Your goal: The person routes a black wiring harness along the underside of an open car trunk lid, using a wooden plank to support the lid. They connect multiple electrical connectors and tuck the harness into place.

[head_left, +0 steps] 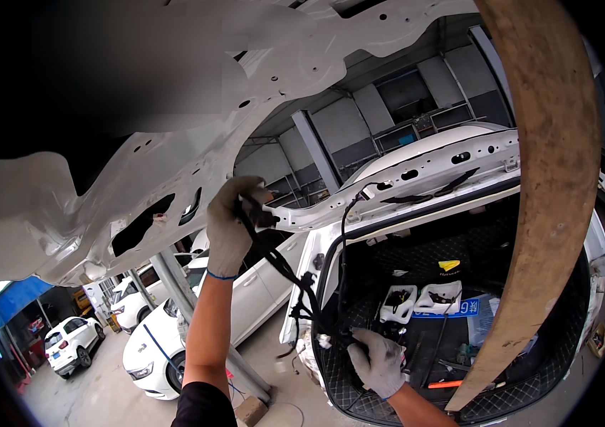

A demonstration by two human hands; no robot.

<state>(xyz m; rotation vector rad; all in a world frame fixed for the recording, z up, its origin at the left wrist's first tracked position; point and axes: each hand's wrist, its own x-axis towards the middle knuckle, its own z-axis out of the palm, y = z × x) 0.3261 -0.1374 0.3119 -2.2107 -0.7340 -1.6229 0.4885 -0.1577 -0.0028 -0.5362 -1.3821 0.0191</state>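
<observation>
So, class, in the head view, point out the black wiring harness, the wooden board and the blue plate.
Black wiring harness [306, 282]: head view, middle of its bundle.
Wooden board [559, 196]: head view, middle of its broad face.
Blue plate [467, 307]: head view, right part of its face.

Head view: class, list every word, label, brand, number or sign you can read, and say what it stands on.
Blue licence plate in the boot: white characters, partly covered; not copied here.
Yellow patch: pale lettering below, too small to read.
Nearest parked white car: dark front mark, unreadable.

Left hand [227, 217] is raised, right hand [379, 363] lower (both gloved).
</observation>
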